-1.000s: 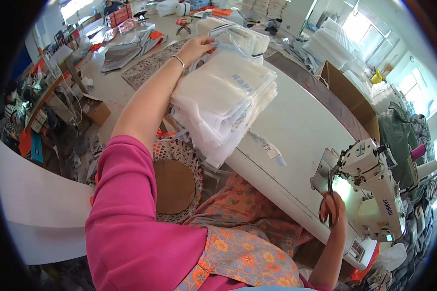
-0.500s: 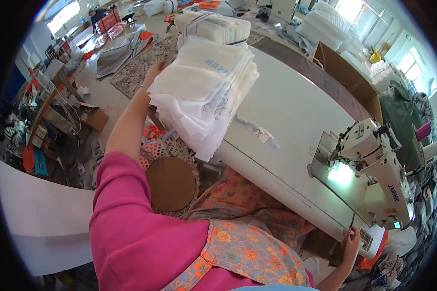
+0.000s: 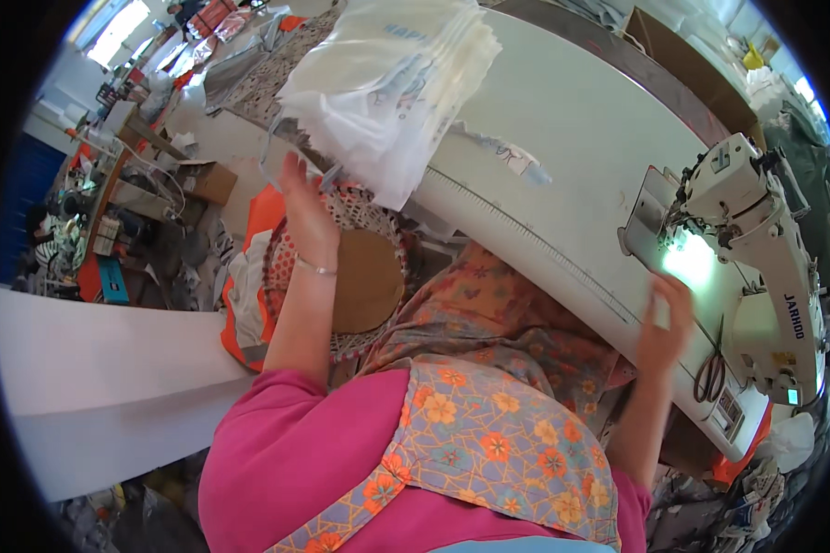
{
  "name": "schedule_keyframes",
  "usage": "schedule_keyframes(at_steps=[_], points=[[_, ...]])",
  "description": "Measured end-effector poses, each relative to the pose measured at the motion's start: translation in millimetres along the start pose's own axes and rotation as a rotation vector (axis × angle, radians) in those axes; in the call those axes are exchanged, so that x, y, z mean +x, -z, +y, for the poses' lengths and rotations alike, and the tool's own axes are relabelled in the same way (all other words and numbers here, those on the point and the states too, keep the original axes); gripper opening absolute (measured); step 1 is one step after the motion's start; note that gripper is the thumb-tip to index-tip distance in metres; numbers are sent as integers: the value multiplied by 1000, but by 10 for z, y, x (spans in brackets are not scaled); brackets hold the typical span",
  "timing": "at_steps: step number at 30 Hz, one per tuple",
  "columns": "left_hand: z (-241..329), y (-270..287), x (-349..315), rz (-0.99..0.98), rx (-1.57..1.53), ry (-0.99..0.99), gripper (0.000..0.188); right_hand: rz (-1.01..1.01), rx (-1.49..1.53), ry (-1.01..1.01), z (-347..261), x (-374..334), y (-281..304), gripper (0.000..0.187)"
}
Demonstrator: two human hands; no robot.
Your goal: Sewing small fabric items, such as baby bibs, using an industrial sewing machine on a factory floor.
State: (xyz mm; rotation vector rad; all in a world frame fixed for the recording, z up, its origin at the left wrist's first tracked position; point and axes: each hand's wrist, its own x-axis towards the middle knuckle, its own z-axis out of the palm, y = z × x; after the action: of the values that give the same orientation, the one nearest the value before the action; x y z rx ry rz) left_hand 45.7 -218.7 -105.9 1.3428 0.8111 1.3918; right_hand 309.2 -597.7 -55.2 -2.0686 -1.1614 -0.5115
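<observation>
A thick stack of white, sheer printed sheets or bags [image 3: 387, 101] lies at the far left end of the sewing table, its loose edges hanging over the front. My left hand [image 3: 309, 212] is just below the stack's left corner, fingers stretched up beside a thin grey strap [image 3: 269, 152]. It holds nothing that I can see. Over the table's front edge, left of the sewing machine's lit needle area, hovers my right hand [image 3: 666, 323], slightly blurred, with a gap between thumb and fingers. Dark-handled scissors [image 3: 710, 376] lie on the table to its right.
The white sewing machine [image 3: 756, 221] stands at the right on the pale table [image 3: 563, 120]. A torn printed scrap [image 3: 516, 161] lies near the stack. Below my left hand are a round brown seat [image 3: 369, 281] and orange-and-white cloth [image 3: 249, 295]. A cardboard box [image 3: 692, 60] stands behind the table.
My left hand has come away from the stack's far left side, toward me. My right hand has risen from the scissors to the table's front edge. The view has tilted down.
</observation>
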Motion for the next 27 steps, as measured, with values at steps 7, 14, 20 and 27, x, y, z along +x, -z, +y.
schedule_keyframes(at_steps=[7, 14, 20, 27], points=[[174, -239, -299, 113, -402, 520, 59, -153, 114, 386, -1155, 1072, -1256, 36], [361, -323, -416, -219, -652, 662, 51, -527, 45, 21, -1156, 1339, -1971, 32], [279, -370, -287, -204, -727, 602, 46, -588, 64, 10, -1320, 1124, -1855, 21], [203, -338, -268, -168, -760, 598, 44, -907, 400, 181, -1636, 320, -1858, 19]])
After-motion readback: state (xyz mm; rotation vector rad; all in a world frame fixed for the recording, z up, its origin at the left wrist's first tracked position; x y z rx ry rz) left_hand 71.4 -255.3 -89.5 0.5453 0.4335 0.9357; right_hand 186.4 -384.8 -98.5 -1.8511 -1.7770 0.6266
